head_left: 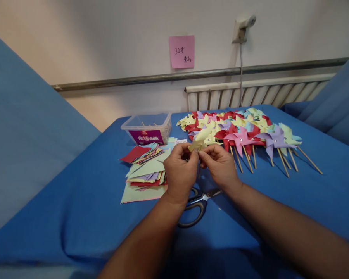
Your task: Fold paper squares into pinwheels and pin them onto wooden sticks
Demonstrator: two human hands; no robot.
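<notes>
On blue cloth (75,201), left of centre: stack of coloured paper (144,172), loosely fanned, within easy reach, probably as ready stock. Just beyond, far side: clear plastic box (147,126), lid off, thin sticks inside. Centre: left hand (178,172) closed, fingertips pinched on yellow paper pinwheel (196,145), raised off the cloth, apparently to keep the folded points gathered. Near side, beneath both wrists: scissors (196,203), flat on the cloth, blades partly hidden, set aside. Right hand (219,164) likewise closed, thumb and forefinger pinched at same pinwheel's underside; exact contact hidden. Far right: heap of finished pinwheels (244,133), sticks pointing near, apart from the hands.
</notes>
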